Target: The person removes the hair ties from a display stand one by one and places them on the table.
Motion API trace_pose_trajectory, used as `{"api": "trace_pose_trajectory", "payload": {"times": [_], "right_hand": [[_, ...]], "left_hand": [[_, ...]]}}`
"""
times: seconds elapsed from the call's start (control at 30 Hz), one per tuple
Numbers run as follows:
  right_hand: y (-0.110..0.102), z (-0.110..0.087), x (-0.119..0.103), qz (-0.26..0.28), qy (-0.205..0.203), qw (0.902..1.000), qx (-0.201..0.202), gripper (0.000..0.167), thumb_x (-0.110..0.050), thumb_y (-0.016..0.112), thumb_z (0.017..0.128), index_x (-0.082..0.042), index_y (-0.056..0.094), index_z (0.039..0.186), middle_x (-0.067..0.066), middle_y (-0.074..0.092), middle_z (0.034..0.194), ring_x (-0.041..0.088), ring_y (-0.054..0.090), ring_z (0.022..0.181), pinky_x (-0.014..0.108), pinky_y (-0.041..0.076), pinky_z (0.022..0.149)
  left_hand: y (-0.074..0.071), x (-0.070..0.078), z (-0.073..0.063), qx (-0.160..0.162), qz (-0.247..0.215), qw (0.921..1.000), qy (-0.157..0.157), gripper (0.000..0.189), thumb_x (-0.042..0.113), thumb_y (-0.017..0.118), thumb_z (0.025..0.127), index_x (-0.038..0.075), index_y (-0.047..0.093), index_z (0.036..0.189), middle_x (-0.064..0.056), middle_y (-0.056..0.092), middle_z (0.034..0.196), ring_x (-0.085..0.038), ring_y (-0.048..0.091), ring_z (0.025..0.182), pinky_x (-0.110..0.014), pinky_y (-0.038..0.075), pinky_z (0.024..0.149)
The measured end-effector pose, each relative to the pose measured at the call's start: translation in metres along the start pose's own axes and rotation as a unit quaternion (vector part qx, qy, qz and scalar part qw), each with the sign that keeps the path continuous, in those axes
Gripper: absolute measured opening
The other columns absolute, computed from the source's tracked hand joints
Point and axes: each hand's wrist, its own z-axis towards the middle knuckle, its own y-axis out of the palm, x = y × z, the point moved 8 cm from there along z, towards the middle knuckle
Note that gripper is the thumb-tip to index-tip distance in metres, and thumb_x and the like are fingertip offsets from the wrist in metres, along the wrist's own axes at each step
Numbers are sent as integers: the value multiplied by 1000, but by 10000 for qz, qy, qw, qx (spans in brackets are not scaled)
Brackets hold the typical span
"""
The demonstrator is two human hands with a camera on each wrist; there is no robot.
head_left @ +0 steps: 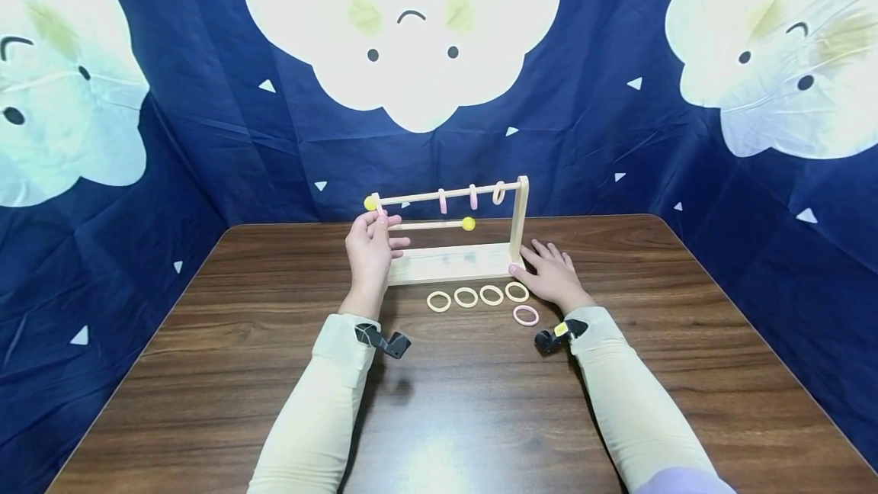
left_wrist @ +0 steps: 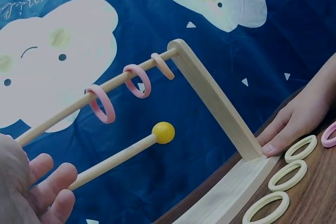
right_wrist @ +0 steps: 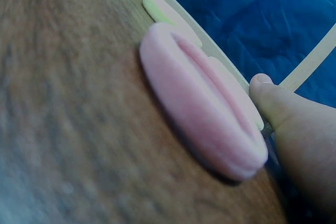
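My left hand (head_left: 369, 254) is at the left end of the wooden stand's upper rod (head_left: 411, 197), beside its yellow end ball (head_left: 370, 203). Thumb and index finger pinch a pink ring (head_left: 378, 203) around the rod there; the other fingers spread out below. In the left wrist view two pink rings (left_wrist: 102, 104) and a peach ring (left_wrist: 163, 66) hang farther along that rod. My right hand (head_left: 552, 276) rests at the right end of the stand's base (head_left: 453, 264), fingers extended and thumb touching the base by the upright post (head_left: 520, 219).
A lower rod (head_left: 432, 226) ends in another yellow ball (head_left: 469, 224). Several pale yellow rings (head_left: 466, 307) lie in a row before the base, with a pink ring (right_wrist: 199, 103) nearer the right wrist. The brown wooden table (head_left: 240, 341) meets a blue cloud-print cloth (head_left: 288, 158) behind.
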Motion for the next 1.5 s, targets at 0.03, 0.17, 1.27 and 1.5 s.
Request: {"api": "trace_pose_trajectory", "payload": {"times": [0.03, 0.17, 1.27, 1.5], "right_hand": [[0, 0, 0, -7, 2, 10000, -4, 75, -62, 46, 100, -14, 38, 157, 20, 25, 164, 49, 13, 151, 68, 8, 117], [-1, -1, -1, -10, 31, 10000, -26, 75, -61, 47, 100, -14, 38, 157, 21, 25, 164, 49, 13, 151, 67, 8, 117], [0, 1, 0, -43, 29, 10000, -69, 76, -62, 46, 100, -14, 37, 157, 21, 24, 164, 49, 12, 151, 68, 8, 117], [1, 2, 1, -6, 32, 10000, -67, 75, -61, 46, 100, -15, 37, 157, 20, 24, 164, 48, 12, 151, 67, 8, 118]], "left_hand": [[0, 0, 0, 9, -5, 10000, 1, 29, 22, 47, 109, -1, 55, 124, -13, 74, 112, -11, 72, 64, -38, 60, 59], [-2, 0, 1, 55, -65, 10000, 20, 28, 21, 47, 109, -1, 55, 123, -16, 73, 114, -10, 72, 63, -28, 58, 54], [-16, -2, 5, 582, -439, 9973, -116, 29, 21, 45, 109, -4, 51, 122, -14, 74, 105, -11, 71, 60, -23, 54, 49], [-18, -2, 6, 565, -478, 9972, -122, 26, 20, 44, 109, -2, 51, 122, -14, 72, 104, -10, 70, 58, -20, 53, 48]]}}
